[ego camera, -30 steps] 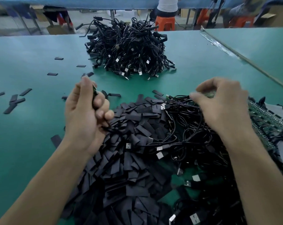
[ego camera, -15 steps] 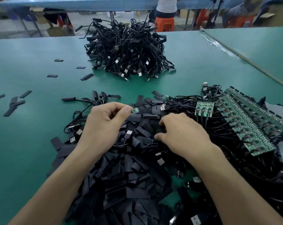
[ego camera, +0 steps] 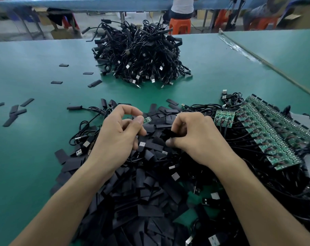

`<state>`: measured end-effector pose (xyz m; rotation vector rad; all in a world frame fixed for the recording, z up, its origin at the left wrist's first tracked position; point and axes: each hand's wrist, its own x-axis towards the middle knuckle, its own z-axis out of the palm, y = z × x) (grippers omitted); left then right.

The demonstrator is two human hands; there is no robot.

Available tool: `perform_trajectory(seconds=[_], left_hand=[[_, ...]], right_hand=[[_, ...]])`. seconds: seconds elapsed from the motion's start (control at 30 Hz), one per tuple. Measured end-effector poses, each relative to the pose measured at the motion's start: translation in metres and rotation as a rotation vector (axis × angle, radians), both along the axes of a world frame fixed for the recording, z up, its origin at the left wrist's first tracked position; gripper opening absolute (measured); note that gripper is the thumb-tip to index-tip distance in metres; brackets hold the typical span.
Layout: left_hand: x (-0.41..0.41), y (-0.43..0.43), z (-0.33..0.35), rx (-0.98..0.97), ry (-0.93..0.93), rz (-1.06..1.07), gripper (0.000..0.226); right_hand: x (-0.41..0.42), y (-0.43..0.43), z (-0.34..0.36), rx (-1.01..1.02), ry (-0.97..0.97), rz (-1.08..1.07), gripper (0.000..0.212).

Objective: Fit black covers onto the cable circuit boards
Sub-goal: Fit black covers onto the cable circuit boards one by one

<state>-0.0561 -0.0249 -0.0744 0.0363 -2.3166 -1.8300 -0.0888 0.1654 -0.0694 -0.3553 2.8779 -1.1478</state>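
- What lies nearest?
- Loose black covers, heaped at lower centre on the green tabletop.
- And the hands?
- Mid-frame, the left hand pinches a small circuit board. The right hand, fingers curled, grips a black cover beside it.
- Beyond?
- A cable pile, upper centre.

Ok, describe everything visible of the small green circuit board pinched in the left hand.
The small green circuit board is a little rectangle with tiny components. Only its far end shows; the rest is hidden behind the thumb of the left hand, which pinches it. It is uncovered, held above the pile of black covers. The right hand pinches a black cover nearby, apart from it.
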Motion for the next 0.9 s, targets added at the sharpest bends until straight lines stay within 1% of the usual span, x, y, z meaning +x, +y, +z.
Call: perform_trajectory(seconds=[0.07, 0.17, 0.23, 0.33, 0.4, 0.5, 0.53, 0.57, 0.67, 0.7, 0.77, 0.83, 0.9], left_hand=[[0.001, -0.001, 0.0, -0.016, 0.018, -0.005, 0.013], [0.002, 0.001, 0.001, -0.037, 0.031, -0.007, 0.023], [0.003, 0.003, 0.0, -0.052, 0.026, -0.006, 0.02], [0.005, 0.006, 0.002, -0.04, 0.026, -0.051, 0.007], [0.007, 0.006, 0.003, -0.021, 0.039, -0.094, 0.005], [0.006, 0.006, 0.003, -0.036, 0.075, -0.105, 0.01], [0.006, 0.006, 0.002, -0.045, 0.081, -0.086, 0.01], [0.005, 0.005, 0.001, -0.046, 0.082, -0.059, 0.009], [0.003, 0.001, -0.001, -0.01, 0.062, 0.018, 0.011], [0.002, 0.0, -0.002, -0.011, 0.053, 0.024, 0.014], [0.002, -0.002, -0.003, -0.053, 0.04, 0.013, 0.019], [0.002, -0.003, -0.004, -0.103, 0.03, 0.024, 0.023], [0.002, -0.003, -0.003, -0.108, 0.016, 0.049, 0.023]], right_hand=[[0.0, 0.0, -0.002, -0.02, 0.011, -0.006, 0.028], [-0.002, 0.001, -0.003, -0.08, 0.041, 0.008, 0.013], [-0.002, 0.0, -0.001, -0.164, 0.065, 0.066, 0.005], [0.001, -0.003, 0.006, -0.278, 0.038, 0.222, 0.008], [0.003, -0.004, 0.008, -0.298, 0.004, 0.291, 0.009], [0.003, -0.005, 0.007, -0.283, 0.005, 0.265, 0.006], [0.002, -0.004, 0.006, -0.244, 0.011, 0.231, 0.006], [0.001, -0.002, 0.005, -0.153, 0.013, 0.19, 0.011], [0.001, -0.002, 0.001, 0.34, -0.028, 0.086, 0.032], [0.003, -0.004, -0.001, 0.434, -0.031, 0.068, 0.033], [0.004, -0.006, -0.002, 0.455, -0.012, 0.065, 0.029], [0.004, -0.006, -0.001, 0.415, -0.029, 0.089, 0.02], [0.003, -0.005, -0.001, 0.365, -0.062, 0.113, 0.017]])
